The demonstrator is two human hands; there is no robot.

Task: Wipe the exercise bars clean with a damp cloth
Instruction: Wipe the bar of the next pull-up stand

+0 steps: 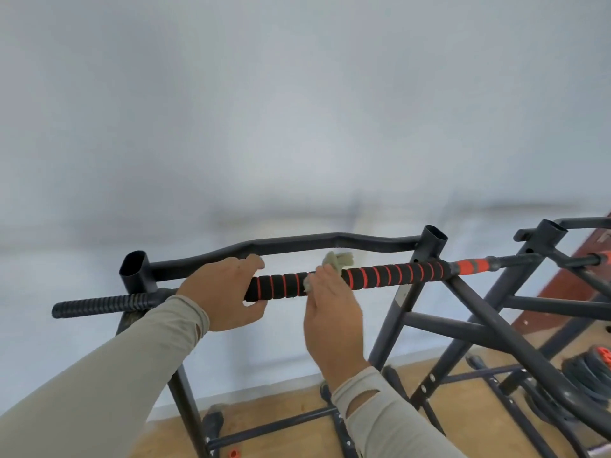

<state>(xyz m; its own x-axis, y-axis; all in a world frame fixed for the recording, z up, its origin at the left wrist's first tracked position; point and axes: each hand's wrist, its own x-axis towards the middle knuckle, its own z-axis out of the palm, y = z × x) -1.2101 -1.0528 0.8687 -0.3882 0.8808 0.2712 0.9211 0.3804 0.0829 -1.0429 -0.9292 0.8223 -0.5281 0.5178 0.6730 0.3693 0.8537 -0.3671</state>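
Note:
A bar with black foam grip and orange stripes [396, 276] runs across the middle of the view, resting on a dark metal exercise frame [426, 312]. My left hand [228, 292] grips the left end of the foam grip. My right hand [330, 312] holds a small pale cloth [337, 261] wrapped against the bar near its middle; cloth ends stick out above and to the left of the fingers. A bent dark pull-up bar [297, 244] runs behind it. A ribbed black handle [99, 305] sticks out at the left.
A white wall fills the background. Below lies a wooden floor [284, 404] with the frame's base bars and feet. Weight plates [585, 368] lie at the lower right. A second frame section [542, 239] stands to the right.

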